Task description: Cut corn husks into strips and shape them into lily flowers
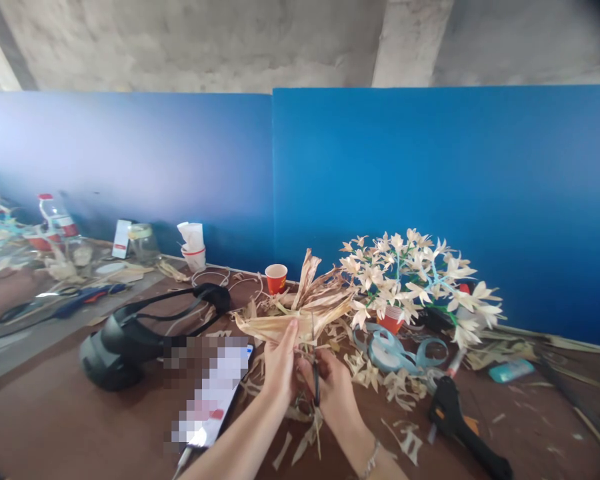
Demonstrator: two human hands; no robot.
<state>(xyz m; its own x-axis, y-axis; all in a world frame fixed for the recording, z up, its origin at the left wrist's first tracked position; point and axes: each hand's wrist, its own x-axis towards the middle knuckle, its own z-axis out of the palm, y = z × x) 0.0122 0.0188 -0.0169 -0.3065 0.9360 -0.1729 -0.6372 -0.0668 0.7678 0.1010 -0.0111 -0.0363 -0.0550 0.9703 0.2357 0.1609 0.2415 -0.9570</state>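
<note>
My left hand [281, 370] is closed on a pale dried corn husk [273, 327], its thumb pressed against the front of the broad leaf. Close beside it, my right hand [334, 387] is closed around the dark handles of a pair of scissors [317, 385]. The blades are mostly hidden behind the fingers and the husk. Behind the hands lies a heap of browner dried husks [325, 290]. Cut husk scraps [307, 440] are strewn on the brown table under and around both hands.
Left are a phone [215, 393], a black headset [113, 350] and another person's hand [13, 290]. A red paper cup [276, 279] stands behind. Right are husk flowers [415, 267], blue ribbon [387, 353] and a black glue gun [460, 423]. A blue partition [430, 160] closes the back.
</note>
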